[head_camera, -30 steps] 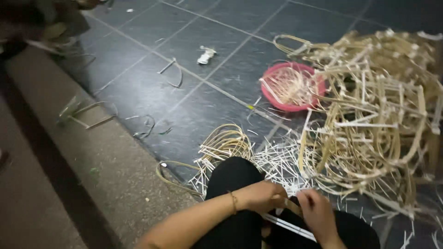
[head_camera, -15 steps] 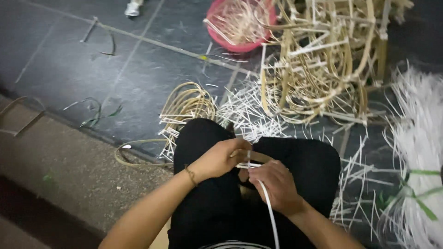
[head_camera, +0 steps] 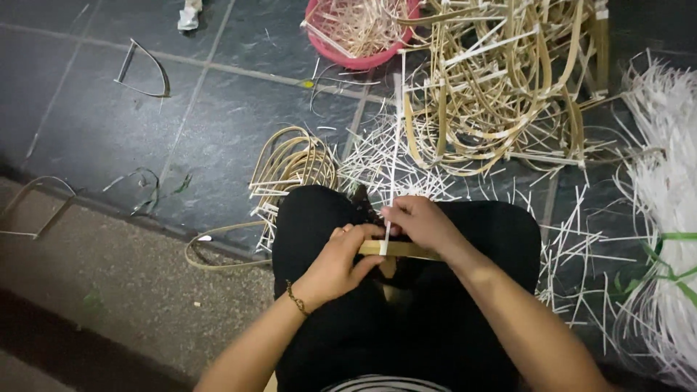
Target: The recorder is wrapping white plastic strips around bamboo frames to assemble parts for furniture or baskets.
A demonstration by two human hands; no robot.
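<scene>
Low in the middle of the frame, the left hand is closed around the near end of a flat tan bamboo slat that lies crosswise over the lap, thumb and fingers wrapped on it. The right hand sits just above and right of it, fingertips pinched shut on a thin white strip that runs straight up from the slat — the two hands almost touch where strip meets slat. A beaded bracelet rings the left wrist. Both hands rest over black trousers. Beyond the knees, short white offcuts litter the dark tiled floor, with a coil of bent slats to their left. At upper right stands a tangled heap of bamboo frames; a pink basin of strips sits at top centre — a bundle of white strips fills the right edge.
</scene>
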